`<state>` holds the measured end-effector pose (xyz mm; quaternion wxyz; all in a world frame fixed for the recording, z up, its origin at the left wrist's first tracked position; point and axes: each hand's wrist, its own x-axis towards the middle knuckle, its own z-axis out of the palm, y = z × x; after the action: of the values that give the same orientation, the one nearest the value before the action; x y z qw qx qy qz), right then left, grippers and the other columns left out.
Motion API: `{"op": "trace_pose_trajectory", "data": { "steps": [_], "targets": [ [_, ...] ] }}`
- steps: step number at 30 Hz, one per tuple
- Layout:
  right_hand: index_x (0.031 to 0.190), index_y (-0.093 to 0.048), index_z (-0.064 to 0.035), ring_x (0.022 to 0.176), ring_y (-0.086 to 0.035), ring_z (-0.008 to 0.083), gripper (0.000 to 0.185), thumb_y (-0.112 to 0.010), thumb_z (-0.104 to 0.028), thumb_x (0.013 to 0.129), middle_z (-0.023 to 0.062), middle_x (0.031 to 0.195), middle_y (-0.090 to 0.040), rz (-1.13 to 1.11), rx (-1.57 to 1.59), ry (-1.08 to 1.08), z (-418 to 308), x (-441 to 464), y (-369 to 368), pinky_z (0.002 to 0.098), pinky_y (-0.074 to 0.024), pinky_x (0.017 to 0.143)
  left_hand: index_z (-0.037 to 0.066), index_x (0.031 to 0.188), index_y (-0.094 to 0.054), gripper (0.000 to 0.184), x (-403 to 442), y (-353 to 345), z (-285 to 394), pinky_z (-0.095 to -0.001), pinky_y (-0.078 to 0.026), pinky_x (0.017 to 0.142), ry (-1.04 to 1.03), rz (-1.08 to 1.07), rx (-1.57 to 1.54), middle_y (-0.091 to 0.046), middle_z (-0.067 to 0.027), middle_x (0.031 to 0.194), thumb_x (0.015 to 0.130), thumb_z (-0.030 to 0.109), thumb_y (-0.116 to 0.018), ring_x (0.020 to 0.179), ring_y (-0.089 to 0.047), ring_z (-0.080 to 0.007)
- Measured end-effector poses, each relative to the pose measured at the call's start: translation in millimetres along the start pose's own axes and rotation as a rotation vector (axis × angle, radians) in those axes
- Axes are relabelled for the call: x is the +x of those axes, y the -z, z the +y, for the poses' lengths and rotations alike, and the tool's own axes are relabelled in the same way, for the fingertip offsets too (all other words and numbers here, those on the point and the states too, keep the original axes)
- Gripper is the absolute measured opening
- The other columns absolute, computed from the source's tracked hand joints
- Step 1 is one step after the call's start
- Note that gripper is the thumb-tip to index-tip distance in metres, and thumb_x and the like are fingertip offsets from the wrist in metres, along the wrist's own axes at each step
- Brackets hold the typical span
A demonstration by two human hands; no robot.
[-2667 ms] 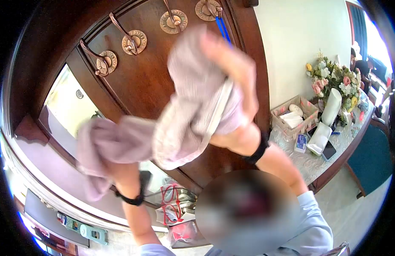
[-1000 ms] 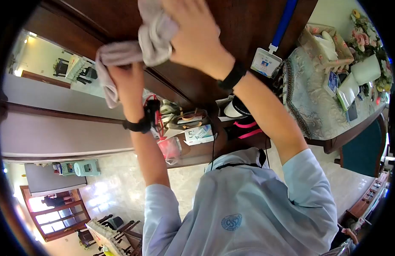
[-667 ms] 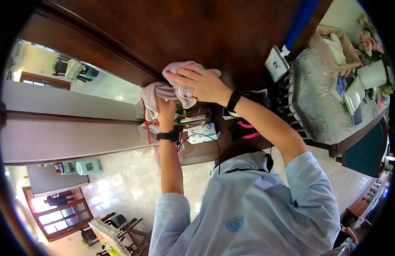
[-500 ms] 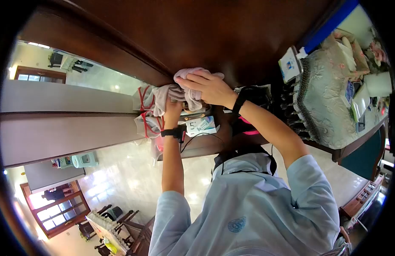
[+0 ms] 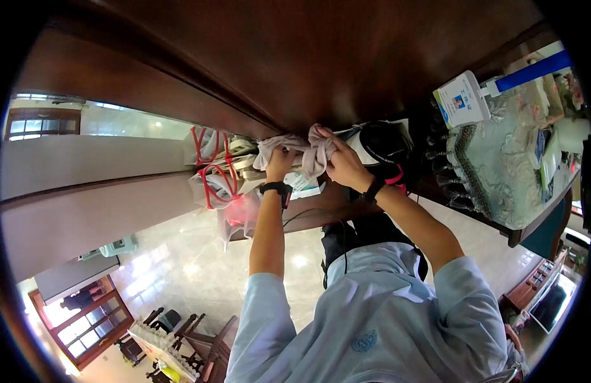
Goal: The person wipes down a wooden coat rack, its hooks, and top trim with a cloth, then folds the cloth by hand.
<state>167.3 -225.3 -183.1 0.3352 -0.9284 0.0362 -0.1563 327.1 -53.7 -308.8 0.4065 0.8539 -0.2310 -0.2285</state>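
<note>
A greyish-pink cloth (image 5: 318, 155) is bunched against the lower part of a dark wooden panel (image 5: 346, 64), just above a low shelf. My left hand (image 5: 280, 164) is closed on the cloth's left part. My right hand (image 5: 345, 167) grips the twisted right part, close beside the left. Under the hands a white and teal box (image 5: 303, 185) lies on the shelf, partly covered. A black and white cap-like item (image 5: 381, 143) is right of my right hand. Left of my left hand are bags with red cords (image 5: 220, 182).
On the right, a badge (image 5: 462, 100) hangs from a blue lanyard (image 5: 535, 70) near a table with a patterned, fringed cloth (image 5: 500, 166). A pale ledge (image 5: 104, 210) and a mirror (image 5: 132, 121) are at left. Chairs (image 5: 206, 348) stand at lower left.
Both hands have come down the wooden panel with the cloth, to just above the shelf. My right hand was flat over the cloth and now grips it. The view has tilted down; the hooks are out of sight.
</note>
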Motion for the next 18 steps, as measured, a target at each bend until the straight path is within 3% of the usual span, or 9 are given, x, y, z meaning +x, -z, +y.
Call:
{"op": "trace_pose_trajectory", "data": {
  "steps": [2,3,4,8,10,11,14,16,18],
  "targets": [
    [0.107,-0.063,0.0084,0.117,-0.056,0.0346,0.033,-0.066,-0.005,0.077,0.0227,0.135,-0.050,0.039,0.173,-0.313,6,-10,-12,0.0422,-0.0467,0.097,-0.002,0.099,-0.066,0.037,2,-5,5,-0.0430,-0.049,0.073,0.109,-0.058,0.049,-0.067,-0.0214,0.081,0.083,0.032,-0.065,0.082,-0.066,-0.0395],
    [0.100,-0.062,0.0074,0.085,-0.066,0.0331,0.027,-0.067,-0.013,0.082,0.0227,0.102,-0.065,0.067,0.365,-0.366,9,-13,-13,0.0419,-0.0527,0.074,-0.002,0.094,-0.067,0.036,2,-10,8,-0.0421,-0.049,0.070,0.050,-0.013,-0.020,-0.067,-0.0205,0.076,0.083,0.032,-0.065,0.076,-0.066,-0.0370],
    [0.100,-0.062,0.0074,0.085,-0.066,0.0331,0.027,-0.067,-0.013,0.082,0.0227,0.102,-0.065,0.072,0.365,-0.371,10,-16,-15,0.0419,-0.0527,0.074,-0.002,0.094,-0.067,0.036,3,-14,12,-0.0421,-0.049,0.070,0.047,-0.019,-0.017,-0.067,-0.0205,0.076,0.083,0.032,-0.065,0.076,-0.066,-0.0370],
    [0.104,-0.062,-0.0029,0.056,-0.052,0.0115,0.021,-0.062,-0.019,0.092,-0.0011,0.073,-0.058,0.104,0.561,-0.734,8,-26,-8,0.0276,-0.0429,0.053,-0.004,0.085,-0.069,0.034,11,-35,5,-0.0386,-0.047,0.060,-0.085,0.133,-0.130,-0.064,-0.0177,0.063,0.084,0.030,-0.066,0.060,-0.064,-0.0276],
    [0.093,-0.064,-0.0035,0.048,-0.047,0.0077,0.021,-0.065,-0.024,0.091,-0.0031,0.058,-0.051,0.278,1.041,-0.936,5,-27,-5,0.0280,-0.0380,0.046,-0.004,0.085,-0.069,0.032,16,-45,-18,-0.0383,-0.046,0.055,0.073,0.080,-0.325,-0.062,-0.0164,0.059,0.084,0.028,-0.067,0.054,-0.062,-0.0249],
    [0.096,-0.065,-0.0049,0.053,-0.047,0.0054,0.018,-0.063,-0.022,0.092,-0.0048,0.065,-0.055,0.269,1.034,-0.928,10,-33,-7,0.0259,-0.0376,0.049,-0.003,0.082,-0.070,0.032,7,-35,12,-0.0382,-0.044,0.052,-0.028,0.203,-0.157,-0.060,-0.0165,0.055,0.082,0.029,-0.067,0.050,-0.061,-0.0256],
    [0.099,-0.066,-0.0039,0.061,-0.048,0.0041,0.021,-0.064,-0.023,0.091,-0.0044,0.074,-0.059,0.420,1.053,-0.813,-9,-30,7,0.0242,-0.0387,0.053,-0.003,0.078,-0.070,0.033,5,-13,40,-0.0384,-0.045,0.052,-0.086,0.241,0.052,-0.059,-0.0175,0.054,0.081,0.030,-0.067,0.051,-0.061,-0.0287],
    [0.101,-0.066,-0.0035,0.066,-0.049,0.0033,0.024,-0.066,-0.025,0.091,-0.0046,0.080,-0.060,0.347,1.042,-0.826,-8,-30,14,0.0234,-0.0399,0.056,-0.002,0.075,-0.070,0.033,-7,11,77,-0.0396,-0.045,0.051,-0.080,0.319,0.073,-0.058,-0.0187,0.054,0.081,0.029,-0.066,0.050,-0.059,-0.0315],
    [0.106,-0.066,-0.0033,0.089,-0.057,0.0073,0.025,-0.069,-0.022,0.090,-0.0019,0.099,-0.066,0.242,1.127,-0.859,-8,-26,17,0.0241,-0.0446,0.078,-0.003,0.066,-0.062,0.035,-22,45,128,-0.0391,-0.041,0.049,-0.200,0.309,0.123,-0.053,-0.0171,0.052,0.085,0.026,-0.066,0.047,-0.053,-0.0291]
  ]
}}
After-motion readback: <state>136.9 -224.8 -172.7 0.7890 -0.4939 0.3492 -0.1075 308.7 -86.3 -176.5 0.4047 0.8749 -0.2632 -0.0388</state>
